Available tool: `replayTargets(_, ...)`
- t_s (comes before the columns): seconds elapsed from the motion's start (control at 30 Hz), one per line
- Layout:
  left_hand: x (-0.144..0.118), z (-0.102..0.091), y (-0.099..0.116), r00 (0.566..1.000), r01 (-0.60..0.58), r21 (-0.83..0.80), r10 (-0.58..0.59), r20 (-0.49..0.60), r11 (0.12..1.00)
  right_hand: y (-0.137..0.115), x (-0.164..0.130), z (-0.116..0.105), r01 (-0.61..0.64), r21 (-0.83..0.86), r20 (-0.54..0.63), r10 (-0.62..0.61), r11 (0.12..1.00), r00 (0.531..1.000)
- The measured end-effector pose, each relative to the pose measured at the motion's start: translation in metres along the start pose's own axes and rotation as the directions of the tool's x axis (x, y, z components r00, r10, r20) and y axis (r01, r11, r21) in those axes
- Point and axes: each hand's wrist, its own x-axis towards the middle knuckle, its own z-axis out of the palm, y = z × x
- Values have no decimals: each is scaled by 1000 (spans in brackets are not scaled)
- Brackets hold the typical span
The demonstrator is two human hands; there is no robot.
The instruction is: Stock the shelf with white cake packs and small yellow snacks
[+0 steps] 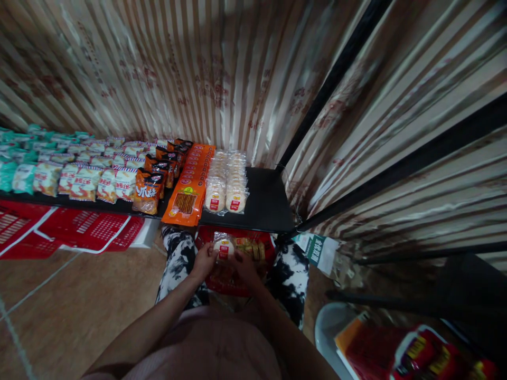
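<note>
Between both hands, just in front of the black shelf (266,196), is a clear packet of round white rice crackers (224,248) with a red label. My left hand (203,260) pinches its left edge, and my right hand (244,265) has closed fingers on its right edge. Below the hands, between the knees, a red basket (271,255) holds yellowish packs (253,249). Two rows of matching rice cracker packets (236,196) stand on the shelf, beside a long orange snack pack (184,199).
Farther left on the shelf are orange-black snack bags (147,191), white snack bags (84,182) and teal bags (24,177). Red baskets (93,228) sit beneath. Black poles (328,87) rise at right before a striped curtain (222,63). A grey-white tub (330,327) stands lower right.
</note>
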Motion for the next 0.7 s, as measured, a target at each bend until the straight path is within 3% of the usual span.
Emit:
replayTargets(0.2,-3,1,22,999,-37,-44,37,-1,998,-15,1,-6,-5,-48,-14,5,999,1000)
replayTargets(0.5,3,3,29,992,-102,119,109,-56,988,-31,7,-14,38,-145,-40,-44,989,998)
replayTargets(0.7,6,5,48,973,-176,154,195,-121,972,-41,15,-18,135,-301,-131,-182,944,975)
